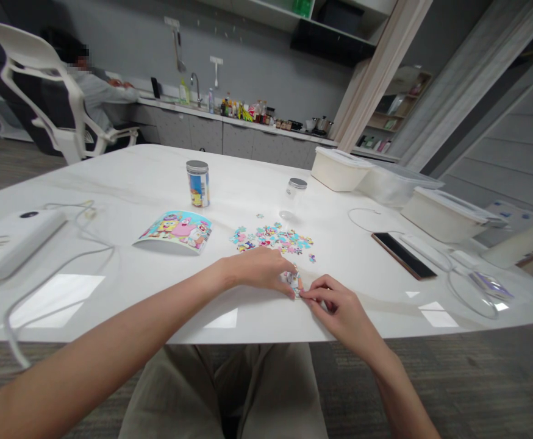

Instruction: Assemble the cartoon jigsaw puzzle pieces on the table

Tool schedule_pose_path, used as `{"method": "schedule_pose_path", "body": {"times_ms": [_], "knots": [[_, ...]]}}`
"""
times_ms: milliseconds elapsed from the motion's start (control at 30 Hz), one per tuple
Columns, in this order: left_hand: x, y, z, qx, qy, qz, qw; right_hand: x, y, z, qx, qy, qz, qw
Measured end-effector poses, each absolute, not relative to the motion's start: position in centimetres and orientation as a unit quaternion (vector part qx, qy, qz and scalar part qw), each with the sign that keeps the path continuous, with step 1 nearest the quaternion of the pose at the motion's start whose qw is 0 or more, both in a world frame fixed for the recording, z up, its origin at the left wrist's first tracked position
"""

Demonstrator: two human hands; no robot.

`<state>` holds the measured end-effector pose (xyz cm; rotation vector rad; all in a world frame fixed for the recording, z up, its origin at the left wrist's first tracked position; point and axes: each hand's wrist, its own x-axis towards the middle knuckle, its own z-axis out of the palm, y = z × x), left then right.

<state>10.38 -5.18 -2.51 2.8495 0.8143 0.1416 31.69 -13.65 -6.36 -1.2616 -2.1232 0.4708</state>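
Observation:
Several joined jigsaw pieces (294,280) lie flat near the table's front edge, between my two hands. My left hand (263,268) curves over them from the left, its thumb and forefinger gripping their sides and hiding part of them. From the right, my right hand (337,305) pinches a jigsaw piece at their lower right edge; the fingertips cover most of it. Just beyond is a loose pile of jigsaw pieces (271,238) in blue, pink and yellow. To the left, a curved cartoon picture sheet (177,231) rests on the white table (157,292).
A printed jar (197,184) and a clear jar (293,198) with metal lids stand behind the pieces. A phone (404,255), cables and lidded boxes (449,213) occupy the right. A white device (14,244) with a cable lies left. A seated person (99,91) is beyond the table.

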Motion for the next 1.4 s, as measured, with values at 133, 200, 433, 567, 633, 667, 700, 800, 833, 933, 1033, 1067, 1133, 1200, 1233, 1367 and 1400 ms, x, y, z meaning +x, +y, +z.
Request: {"method": "schedule_pose_path", "body": {"times_ms": [133, 200, 433, 567, 633, 667, 700, 800, 833, 933, 1033, 1067, 1133, 1200, 1233, 1367, 1400], "knots": [[10.3, -5.1, -2.5, 0.957, 0.272, 0.048, 0.089, 31.8, -13.8, -6.2, -0.475, -0.813, 0.172, 0.291], [10.3, -5.2, -2.6, 0.958, 0.270, 0.047, 0.085, 31.9, -13.8, -6.1, -0.478, -0.810, 0.180, 0.288], [10.1, -5.4, -2.4, 0.963, 0.264, 0.035, 0.032, 31.8, -13.7, -6.4, -0.486, -0.795, 0.194, 0.305], [9.4, -5.0, -1.6, 0.961, 0.273, 0.043, -0.012, 31.7, -13.1, -5.6, -0.524, -0.765, 0.203, 0.315], [8.7, -4.5, -1.4, 0.953, 0.299, 0.033, -0.049, 31.2, -12.1, -4.4, -0.521, -0.779, 0.197, 0.287], [8.4, -4.1, -1.4, 0.946, 0.318, 0.023, -0.066, 30.9, -11.3, -3.7, -0.514, -0.793, 0.181, 0.273], [8.1, -3.8, -1.5, 0.936, 0.343, 0.017, -0.077, 30.4, -10.2, -3.0, -0.503, -0.809, 0.157, 0.261], [7.2, -2.6, -2.0, 0.889, 0.449, 0.032, -0.087, 28.7, -5.9, -1.7, -0.443, -0.868, 0.089, 0.205], [7.0, -2.3, -2.2, 0.875, 0.474, 0.036, -0.090, 28.2, -4.3, -1.7, -0.434, -0.879, 0.066, 0.187], [6.6, -1.6, -2.9, 0.849, 0.518, 0.039, -0.096, 27.4, -0.1, -2.8, -0.414, -0.886, -0.011, 0.207], [6.6, -1.3, -3.4, 0.836, 0.539, 0.041, -0.092, 27.7, 1.5, -4.5, -0.418, -0.863, 0.011, 0.285], [6.6, -1.3, -3.6, 0.836, 0.540, 0.039, -0.086, 27.8, 1.5, -5.0, -0.418, -0.855, 0.039, 0.305], [6.8, -1.2, -3.9, 0.841, 0.535, 0.032, -0.069, 28.1, 1.0, -5.6, -0.422, -0.843, 0.086, 0.324], [6.9, -1.1, -4.1, 0.847, 0.529, 0.026, -0.051, 28.1, 0.4, -5.8, -0.424, -0.839, 0.121, 0.319], [7.0, -1.1, -4.2, 0.847, 0.528, 0.025, -0.045, 28.1, 0.1, -5.9, -0.427, -0.833, 0.150, 0.317], [7.0, -0.9, -4.2, 0.842, 0.538, 0.024, -0.030, 27.7, -0.2, -5.7, -0.434, -0.811, 0.221, 0.324], [7.0, -0.9, -4.2, 0.841, 0.540, 0.024, -0.031, 27.6, -0.2, -5.6, -0.433, -0.810, 0.227, 0.325]]}}
